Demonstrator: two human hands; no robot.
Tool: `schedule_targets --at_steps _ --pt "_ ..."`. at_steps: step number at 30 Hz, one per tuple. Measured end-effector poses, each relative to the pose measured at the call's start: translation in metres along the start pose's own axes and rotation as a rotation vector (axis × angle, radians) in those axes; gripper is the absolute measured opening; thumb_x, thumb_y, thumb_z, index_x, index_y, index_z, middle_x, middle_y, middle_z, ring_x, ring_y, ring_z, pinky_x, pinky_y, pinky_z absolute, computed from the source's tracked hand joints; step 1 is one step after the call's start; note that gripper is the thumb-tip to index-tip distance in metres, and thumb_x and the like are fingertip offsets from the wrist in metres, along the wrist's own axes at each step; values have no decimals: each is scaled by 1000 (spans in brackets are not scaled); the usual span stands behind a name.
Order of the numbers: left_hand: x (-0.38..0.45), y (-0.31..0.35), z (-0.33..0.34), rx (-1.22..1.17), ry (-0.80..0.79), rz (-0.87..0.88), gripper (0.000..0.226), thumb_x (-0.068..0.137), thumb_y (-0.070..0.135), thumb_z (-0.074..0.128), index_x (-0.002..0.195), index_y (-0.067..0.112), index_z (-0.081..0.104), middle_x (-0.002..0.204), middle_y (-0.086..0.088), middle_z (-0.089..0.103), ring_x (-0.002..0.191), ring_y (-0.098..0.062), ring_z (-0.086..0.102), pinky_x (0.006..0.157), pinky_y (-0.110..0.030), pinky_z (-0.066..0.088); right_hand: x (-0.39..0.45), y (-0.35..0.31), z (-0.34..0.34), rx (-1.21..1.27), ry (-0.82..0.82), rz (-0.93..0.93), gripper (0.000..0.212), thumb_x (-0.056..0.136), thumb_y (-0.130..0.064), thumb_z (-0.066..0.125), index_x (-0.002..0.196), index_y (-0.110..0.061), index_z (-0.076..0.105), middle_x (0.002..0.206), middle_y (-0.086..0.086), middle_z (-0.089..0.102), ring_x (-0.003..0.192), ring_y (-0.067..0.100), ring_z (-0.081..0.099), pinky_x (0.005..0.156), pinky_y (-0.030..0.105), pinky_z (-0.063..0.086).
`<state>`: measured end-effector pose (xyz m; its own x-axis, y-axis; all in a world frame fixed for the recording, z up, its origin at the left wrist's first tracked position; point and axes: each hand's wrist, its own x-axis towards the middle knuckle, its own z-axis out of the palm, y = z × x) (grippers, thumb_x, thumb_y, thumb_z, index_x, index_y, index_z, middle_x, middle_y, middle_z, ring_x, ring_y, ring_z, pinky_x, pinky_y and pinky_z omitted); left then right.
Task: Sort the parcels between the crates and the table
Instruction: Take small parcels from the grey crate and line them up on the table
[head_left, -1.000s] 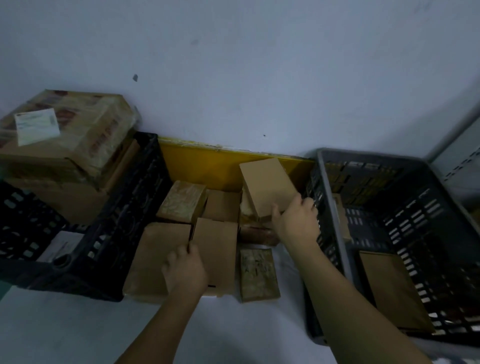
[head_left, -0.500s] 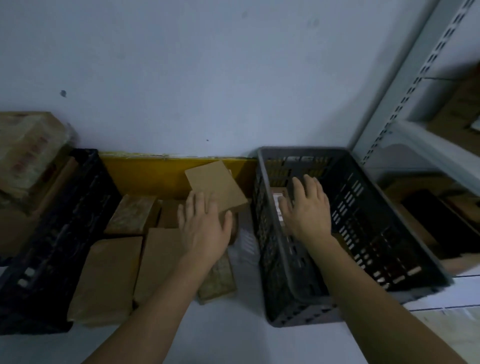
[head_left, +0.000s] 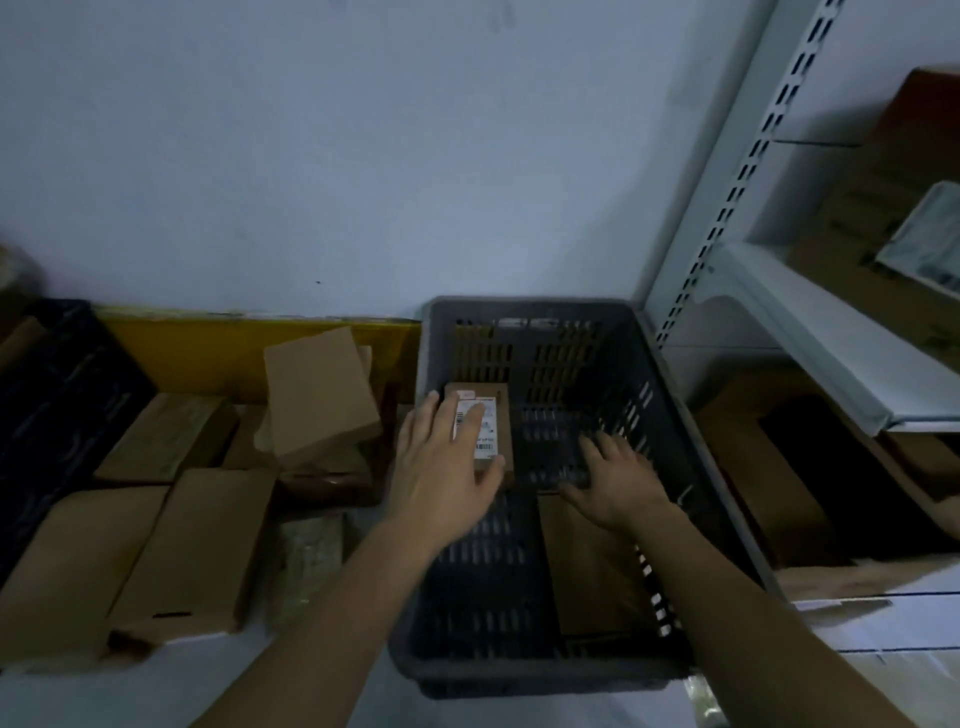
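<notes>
A small brown parcel (head_left: 485, 431) with a white label lies in the grey crate (head_left: 670, 415), under the fingers of the left hand (head_left: 441, 467). A flat brown parcel (head_left: 587, 566) lies below the right hand (head_left: 615, 483).

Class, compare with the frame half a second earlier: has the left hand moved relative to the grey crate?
Yes. The left hand has crossed rightward over the rim of the grey crate and now rests on the labelled parcel inside.

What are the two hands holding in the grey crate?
The left hand lies with straight fingers on the small labelled parcel, over its label, without a clear grip. The right hand is spread open and holds nothing.
</notes>
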<state>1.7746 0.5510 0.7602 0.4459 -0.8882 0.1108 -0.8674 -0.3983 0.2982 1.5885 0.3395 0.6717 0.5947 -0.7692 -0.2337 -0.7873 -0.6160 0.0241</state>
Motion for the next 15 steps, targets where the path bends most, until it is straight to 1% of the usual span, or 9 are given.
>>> schedule_targets --at_steps 4,6,9,10,11,12,13,14,15 --pt "-2 2 15 62 -8 -23 73 104 62 40 167 28 26 177 -4 17 165 -28 3 133 -52 9 28 10 27 -10 -216 -20 112 88 -83 52 173 -27 4 181 4 5 166 34 7 133 54 18" --pt "-3 1 18 87 -19 -36 74 103 63 40 167 27 27 177 -5 19 165 -29 5 133 -52 11 40 9 40 -36 -330 -60 117 88 -79 62 173 -27 1 181 5 2 166 36 6 132 56 19" --pt "-3 2 18 82 -23 -66 75 102 63 38 167 28 26 177 -5 17 165 -27 2 134 -51 8 54 10 55 -78 -442 -140 126 87 -70 76 173 -28 -6 181 7 -2 165 40 4 133 57 17" --pt "-3 3 17 80 -22 -74 75 102 63 38 167 28 25 177 -5 16 165 -27 1 134 -49 7 58 13 62 -87 -467 -144 127 87 -71 75 172 -29 -10 181 8 -6 166 40 0 133 55 14" --pt "-3 3 17 82 -23 -80 74 103 63 38 167 29 24 177 -5 15 165 -26 0 134 -48 5 60 14 66 -68 -496 -144 123 90 -78 65 172 -29 -12 181 9 -10 167 39 -3 133 54 10" --pt "-3 3 17 88 -27 -83 74 103 63 37 168 29 23 177 -4 15 165 -26 -1 134 -48 4 61 15 72 -29 -517 -126 120 89 -92 46 172 -28 -13 181 10 -13 167 38 -5 135 51 6" --pt "-4 4 17 95 -30 -83 74 103 63 37 168 29 23 177 -4 15 165 -26 0 134 -48 5 61 15 74 9 -522 -115 119 86 -98 28 173 -26 -11 181 11 -13 167 36 -4 135 50 4" --pt "-4 4 16 101 -29 -84 75 103 63 35 168 29 23 177 -4 16 165 -26 0 134 -49 6 62 14 77 18 -512 -107 118 88 -96 32 174 -25 -7 181 12 -10 167 35 0 136 50 5" --pt "-4 4 17 106 -27 -87 75 103 64 34 168 28 23 177 -4 16 165 -26 1 134 -49 6 65 14 82 2 -508 -106 122 85 -90 50 174 -25 -3 181 11 -6 167 36 3 136 51 8"
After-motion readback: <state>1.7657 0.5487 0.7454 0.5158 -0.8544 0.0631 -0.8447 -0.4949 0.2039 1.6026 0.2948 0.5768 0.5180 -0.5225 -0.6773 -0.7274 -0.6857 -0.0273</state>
